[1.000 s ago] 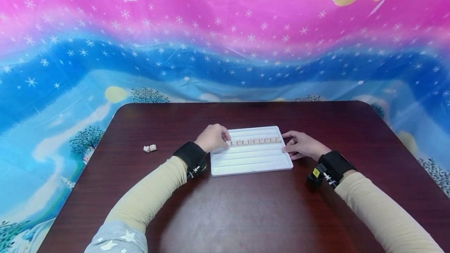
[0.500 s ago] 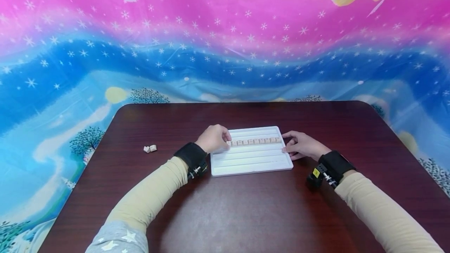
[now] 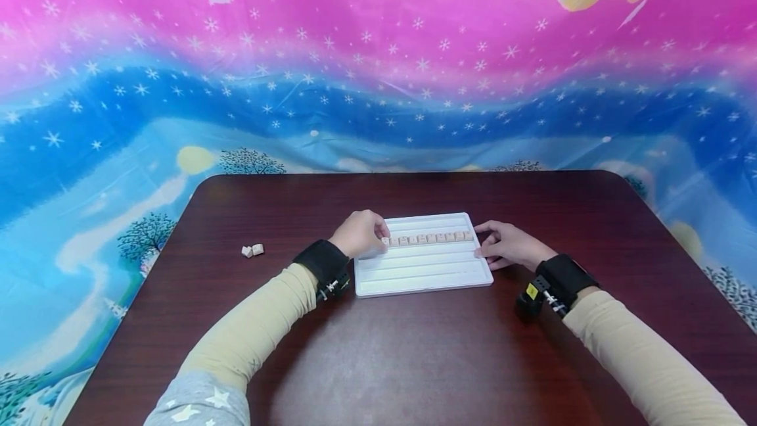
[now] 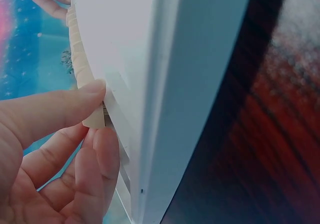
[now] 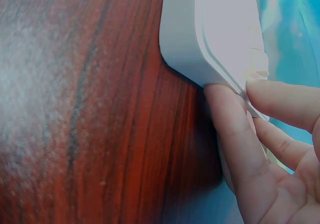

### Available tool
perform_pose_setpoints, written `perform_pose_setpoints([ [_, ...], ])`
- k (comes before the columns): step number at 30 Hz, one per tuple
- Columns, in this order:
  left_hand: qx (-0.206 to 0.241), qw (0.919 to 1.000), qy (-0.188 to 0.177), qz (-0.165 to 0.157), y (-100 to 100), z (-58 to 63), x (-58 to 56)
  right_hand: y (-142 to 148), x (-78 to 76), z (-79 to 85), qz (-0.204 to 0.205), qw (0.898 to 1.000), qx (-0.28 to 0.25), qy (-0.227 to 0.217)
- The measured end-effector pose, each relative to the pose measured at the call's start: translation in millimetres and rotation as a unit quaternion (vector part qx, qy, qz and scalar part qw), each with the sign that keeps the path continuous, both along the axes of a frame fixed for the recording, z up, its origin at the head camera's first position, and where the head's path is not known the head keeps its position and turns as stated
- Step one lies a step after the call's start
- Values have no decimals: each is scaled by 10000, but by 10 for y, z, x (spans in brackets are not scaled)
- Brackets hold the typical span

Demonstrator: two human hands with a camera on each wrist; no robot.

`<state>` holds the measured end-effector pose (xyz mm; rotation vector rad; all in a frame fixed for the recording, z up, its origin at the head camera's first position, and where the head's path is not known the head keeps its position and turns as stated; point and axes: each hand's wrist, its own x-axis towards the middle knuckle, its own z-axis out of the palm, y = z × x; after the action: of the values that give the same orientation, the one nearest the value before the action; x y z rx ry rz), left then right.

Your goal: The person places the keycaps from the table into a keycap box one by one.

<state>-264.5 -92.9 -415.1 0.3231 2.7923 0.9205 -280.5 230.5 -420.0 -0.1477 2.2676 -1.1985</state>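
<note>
A white ridged tray (image 3: 422, 278) lies on the table, with a row of beige keycaps (image 3: 431, 238) standing along one of its ridges. At the left end of that row, my left hand (image 3: 359, 233) pinches the outermost keycap (image 4: 94, 120) between thumb and fingers. The left wrist view shows this keycap low against the ridge, partly covered by the thumb. My right hand (image 3: 510, 245) holds the tray's right edge. In the right wrist view, its thumb (image 5: 280, 100) lies over the rim while other fingers press the outer side wall.
Two loose keycaps (image 3: 252, 250) lie together on the dark wooden table (image 3: 414, 360), left of the tray. Behind the table's far edge hangs a pink and blue patterned cloth (image 3: 378, 84). Each wrist wears a black strap with a camera.
</note>
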Motion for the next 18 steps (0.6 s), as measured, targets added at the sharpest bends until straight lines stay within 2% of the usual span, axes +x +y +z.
perform_pose_setpoints([
  [11,56,10000,0,-52,-26,11,9,7,2,-12,12,10000,24,30],
  [18,220,9997,96,1,-94,97,14,26,-18,-19,-11,10000,28,40],
])
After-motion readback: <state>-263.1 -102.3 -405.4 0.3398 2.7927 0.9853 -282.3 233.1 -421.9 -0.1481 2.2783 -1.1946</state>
